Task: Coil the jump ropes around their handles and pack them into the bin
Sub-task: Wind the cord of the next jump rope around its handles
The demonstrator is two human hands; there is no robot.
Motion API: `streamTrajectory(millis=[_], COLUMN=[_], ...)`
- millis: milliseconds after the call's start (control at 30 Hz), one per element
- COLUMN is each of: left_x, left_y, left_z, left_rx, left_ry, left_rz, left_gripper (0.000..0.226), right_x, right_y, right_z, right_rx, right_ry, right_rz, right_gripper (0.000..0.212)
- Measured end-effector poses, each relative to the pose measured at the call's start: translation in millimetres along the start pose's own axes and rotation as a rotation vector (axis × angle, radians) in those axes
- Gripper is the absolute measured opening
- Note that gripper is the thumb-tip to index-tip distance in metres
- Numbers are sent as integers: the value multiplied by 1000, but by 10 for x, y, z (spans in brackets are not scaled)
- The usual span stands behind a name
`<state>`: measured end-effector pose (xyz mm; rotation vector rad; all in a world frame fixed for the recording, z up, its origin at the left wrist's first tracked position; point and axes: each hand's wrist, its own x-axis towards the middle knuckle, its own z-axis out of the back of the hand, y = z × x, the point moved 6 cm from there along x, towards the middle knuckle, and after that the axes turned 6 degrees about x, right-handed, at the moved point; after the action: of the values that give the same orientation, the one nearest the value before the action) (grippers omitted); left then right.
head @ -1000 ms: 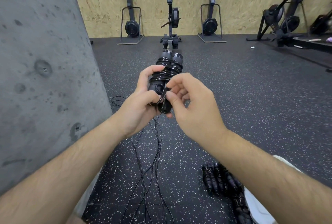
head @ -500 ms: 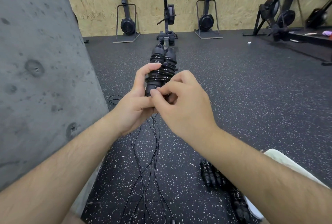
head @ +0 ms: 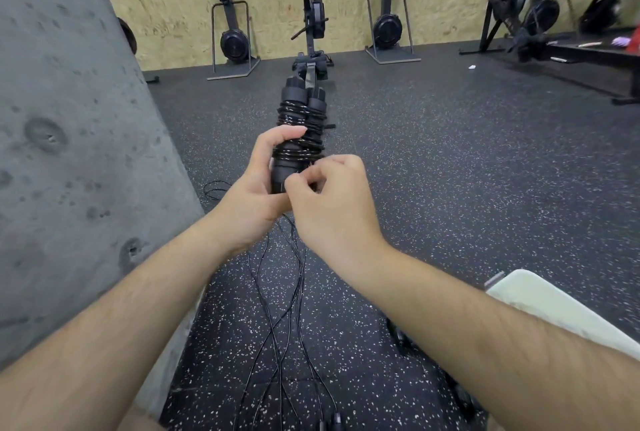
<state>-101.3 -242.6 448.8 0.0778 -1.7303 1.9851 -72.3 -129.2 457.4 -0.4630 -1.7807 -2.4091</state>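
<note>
Left hand point(head: 254, 193) grips the paired handles point(head: 295, 95); right hand point(head: 334, 204) pinches the rope point(head: 304, 151). Best keep wraps taut and close.

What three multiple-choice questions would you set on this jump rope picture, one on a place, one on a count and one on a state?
1. Where do the loose rope strands lie?
A. On the speckled floor
B. On a shelf
C. Over a chair

2. How many handles stand side by side in the coiled bundle?
A. One
B. Two
C. Four

3. What is the left hand doing?
A. Hanging empty
B. Lying flat on the floor
C. Gripping the bundle

Answers:
1 A, the strands trail across the floor.
2 B, two handle tops show above the coils.
3 C, its fingers curl round the bundle's lower part.
</note>
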Motion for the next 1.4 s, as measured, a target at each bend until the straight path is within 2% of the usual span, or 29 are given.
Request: streamTrajectory(millis=[200, 367, 533, 600, 700, 800, 967, 1100, 1167, 1267, 1400], left_x=[47, 106, 92, 76, 51, 23, 17, 36, 45, 53, 57], left_y=[111, 164, 197, 212, 204, 193, 172, 172, 151, 155, 220], left_z=[49, 85, -21, -69, -91, -80, -9, 69, 103, 93, 142], left_rx=[116, 297, 649, 679, 649, 488, 313, 38, -33, -18, 117], left_ry=[-17, -19, -24, 17, 58, 107, -33, -126, -173, -211, -226], left_rz=[13, -40, -137, -115, -106, -42, -14, 57, 75, 100, 131], left_gripper=[81, 94, 100, 98, 96, 102, 97, 96, 96, 97, 98], right_x=[39, 59, 91, 116, 196, 248, 305, 321, 324, 339, 355], right_y=[-99, -146, -222, -244, -265, -284, -300, -266, -257, -281, -286], right_z=[-53, -107, -150, -125, -64, -50, -59, 24, 61, 82, 124], right_rx=[185, 228, 268, 250, 195, 141, 74, 85, 93, 95, 49], right_ry=[16, 37, 22, 11, 0, 4, 3, -15, 4, 34, 75], right_rz=[-102, -129, -209, -205, -167, -120, -57, -57, -64, -92, -77], right_gripper=[15, 11, 17, 16, 15, 23, 22, 16, 19, 21, 24])
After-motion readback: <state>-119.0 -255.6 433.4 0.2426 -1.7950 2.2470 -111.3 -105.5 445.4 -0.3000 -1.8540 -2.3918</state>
